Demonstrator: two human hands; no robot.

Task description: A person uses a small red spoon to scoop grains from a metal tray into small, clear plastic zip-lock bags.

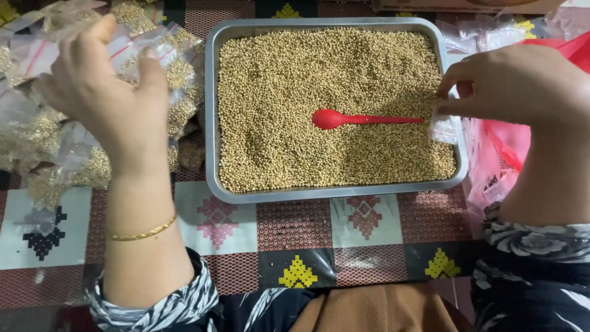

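Between hands: red spoon (pixel 362 118); right hand (pixel 522 86) pinches small bag (pixel 444 126); left hand (pixel 104 92) open.

A metal tray (pixel 335 192) heaped with small tan seeds (pixel 307 80) sits mid-worktop, toward the far edge, a red plastic spoon (pixel 362 118) lying on the seeds. The left hand (pixel 101 92) rests on a pile of filled clear bags (pixel 43 132) at the worktop's left edge. The right hand (pixel 522 86) hovers at the tray's right rim, its fingers (pixel 452 107) pinching a small empty clear bag (pixel 444 128) (crumpled, see-through). A patterned cloth (pixel 362 221) covers the worktop; red plastic (pixel 510 141) lies at the right edge.
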